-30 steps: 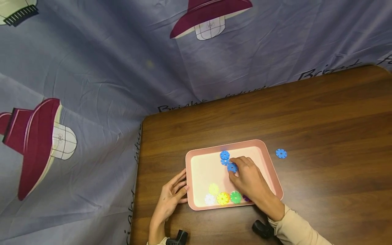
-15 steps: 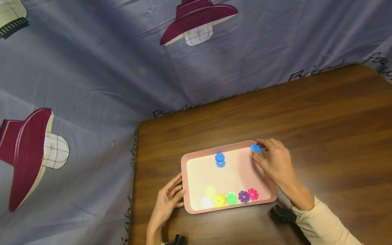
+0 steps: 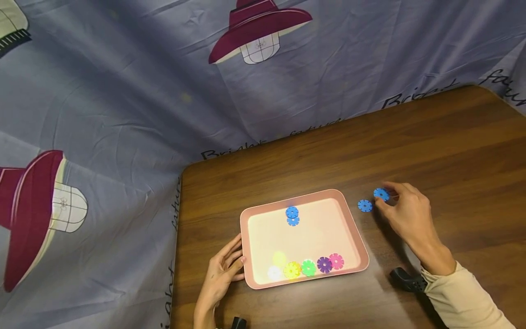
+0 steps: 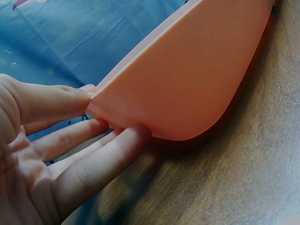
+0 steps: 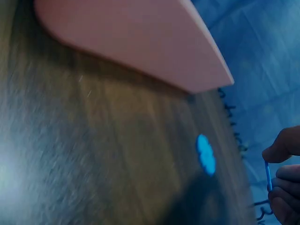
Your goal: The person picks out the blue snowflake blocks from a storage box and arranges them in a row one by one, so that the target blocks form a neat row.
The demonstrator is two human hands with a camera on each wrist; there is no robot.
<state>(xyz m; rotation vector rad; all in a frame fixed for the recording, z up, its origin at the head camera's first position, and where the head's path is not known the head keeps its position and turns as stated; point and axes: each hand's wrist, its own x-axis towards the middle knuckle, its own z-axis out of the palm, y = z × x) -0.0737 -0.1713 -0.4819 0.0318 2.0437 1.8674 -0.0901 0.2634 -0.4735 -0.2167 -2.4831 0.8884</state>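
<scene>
In the head view, my right hand pinches a blue notched interlocking disc between thumb and fingers, right of the tray. The right wrist view shows that disc edge-on, raised above the table. Another blue disc lies flat on the table between the tray and this hand. My left hand holds the left side of the pink tray; its thumb is at the rim and its fingers press the outer wall. Two overlapping blue discs lie near the tray's far side.
Along the tray's near side lie a pink disc, a purple disc, a green disc, a yellow disc and glare-washed pale ones. A printed curtain borders the wooden table.
My right hand has lifted a blue disc from beside the two others in the tray and carried it right, past the rim, over the table. My left hand stays on the tray.
</scene>
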